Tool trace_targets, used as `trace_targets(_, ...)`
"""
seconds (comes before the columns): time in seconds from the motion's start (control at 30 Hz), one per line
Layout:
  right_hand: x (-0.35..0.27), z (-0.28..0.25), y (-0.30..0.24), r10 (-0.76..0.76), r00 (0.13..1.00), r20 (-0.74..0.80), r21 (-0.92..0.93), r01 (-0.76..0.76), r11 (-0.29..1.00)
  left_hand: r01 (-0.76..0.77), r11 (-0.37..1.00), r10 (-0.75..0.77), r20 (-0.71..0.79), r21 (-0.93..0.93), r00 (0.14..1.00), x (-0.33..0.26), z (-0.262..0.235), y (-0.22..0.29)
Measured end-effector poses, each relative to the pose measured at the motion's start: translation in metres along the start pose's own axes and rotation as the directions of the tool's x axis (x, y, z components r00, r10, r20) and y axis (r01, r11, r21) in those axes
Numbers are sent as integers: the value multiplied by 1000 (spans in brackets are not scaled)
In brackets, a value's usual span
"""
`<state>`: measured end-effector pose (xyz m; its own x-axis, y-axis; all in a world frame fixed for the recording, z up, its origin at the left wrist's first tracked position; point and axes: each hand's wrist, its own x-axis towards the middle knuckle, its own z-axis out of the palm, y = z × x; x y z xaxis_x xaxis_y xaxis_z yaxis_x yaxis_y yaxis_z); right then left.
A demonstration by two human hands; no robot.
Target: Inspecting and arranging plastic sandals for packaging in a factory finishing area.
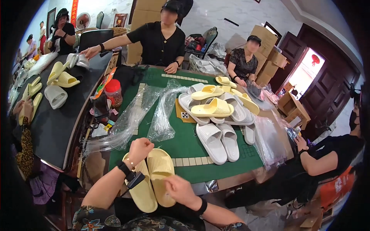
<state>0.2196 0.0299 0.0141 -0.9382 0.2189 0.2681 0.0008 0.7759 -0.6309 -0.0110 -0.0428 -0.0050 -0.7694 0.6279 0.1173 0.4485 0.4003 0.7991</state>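
A pair of yellow slide slippers lies side by side right in front of me: the right slipper (161,163) and the left slipper (143,196), toes pointing away. Over the toe end of the left one, my left hand (140,149) is closed with the fingers curled in. My right hand (181,189) hovers at the right slipper's side, fingers pinched together. Whatever either hand holds, if anything, is too small or hidden to make out. Beyond my left hand, clear plastic bags (162,119) lie on the green mat (196,173).
A pile of yellow and grey slippers (217,140) covers the mat's right middle. More clear bags (268,134) sit at the right edge. A red-lidded jar (113,92) stands left, before a black conveyor belt (77,115) carrying slippers. Several co-workers surround the tables; cardboard boxes (266,42) are stacked behind.
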Motion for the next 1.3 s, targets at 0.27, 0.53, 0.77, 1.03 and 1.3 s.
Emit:
trace_targets(0.27,94,16,32,130,963,-237,332,-45,942,-2,958,-9,-37,-287,999,-19,-1,-14)
trace_targets(0.53,114,63,42,259,965,-36,457,-214,863,-58,924,18,-109,-377,994,-20,-1,-28)
trace_targets(0.77,120,58,52,357,934,-14,592,-280,755,-54,872,12,-88,-487,996,-18,-4,-9)
trace_targets(1.03,115,63,50,412,911,11,699,-301,648,-107,821,1,-186,-560,982,-26,-13,-9)
trace_targets(1.3,111,62,41,398,913,-93,763,-192,617,-149,924,116,-114,-352,987,-27,-13,-6)
